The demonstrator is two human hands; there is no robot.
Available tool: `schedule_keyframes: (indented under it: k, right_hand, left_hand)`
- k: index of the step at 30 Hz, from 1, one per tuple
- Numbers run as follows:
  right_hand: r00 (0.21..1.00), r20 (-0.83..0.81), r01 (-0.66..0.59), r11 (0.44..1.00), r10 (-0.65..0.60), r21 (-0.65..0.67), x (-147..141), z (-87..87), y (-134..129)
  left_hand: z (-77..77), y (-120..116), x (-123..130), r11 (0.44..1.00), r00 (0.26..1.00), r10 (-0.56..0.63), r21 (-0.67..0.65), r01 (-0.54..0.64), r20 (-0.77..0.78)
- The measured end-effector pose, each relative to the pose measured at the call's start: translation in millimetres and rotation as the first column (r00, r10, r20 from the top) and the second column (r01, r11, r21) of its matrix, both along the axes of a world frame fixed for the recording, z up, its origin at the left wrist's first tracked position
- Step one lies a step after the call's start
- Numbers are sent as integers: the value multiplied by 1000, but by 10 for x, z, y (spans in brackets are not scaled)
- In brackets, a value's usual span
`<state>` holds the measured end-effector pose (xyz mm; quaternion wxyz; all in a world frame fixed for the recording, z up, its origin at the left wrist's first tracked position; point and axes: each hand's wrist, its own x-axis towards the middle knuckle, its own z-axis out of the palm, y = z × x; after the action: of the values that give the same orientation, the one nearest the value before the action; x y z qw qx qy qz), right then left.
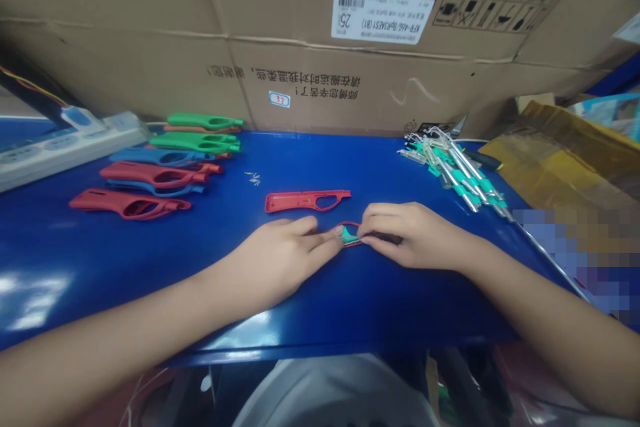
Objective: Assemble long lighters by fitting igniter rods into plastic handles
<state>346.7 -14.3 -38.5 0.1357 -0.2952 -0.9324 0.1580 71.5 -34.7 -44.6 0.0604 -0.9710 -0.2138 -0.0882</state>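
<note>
Blue table (pixel 310 167), and the action is right at its near middle! A small green piece (pixel 349 236) sits against a red part (pixel 352 245), both between the two hands. The left hand (pixel 287 250) has thumb and fingers closed on the green piece's left side; over on the right, the right hand (pixel 407 233) bends its fingers in at the other end, though I cannot tell what, if anything, they grip. Just beyond lies a red handle half (pixel 287 202), hollow side up. Far left, red, blue and green handles (pixel 150 175) overlap beside a white power strip (pixel 45 150); far right, metal rods (pixel 463 177) with green parts lie bunched together. Small pale pins (pixel 254 179) scatter between, and a cardboard box (pixel 300 27) walls the far side.
</note>
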Motion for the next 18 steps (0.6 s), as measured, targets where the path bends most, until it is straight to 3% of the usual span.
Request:
schedule_keyframes:
  k: [18]
  right_hand:
    - [999,46,13,999,-15,50,0,-6,-15]
  left_hand:
    - [7,37,-27,996,995,70,-63,-66,65]
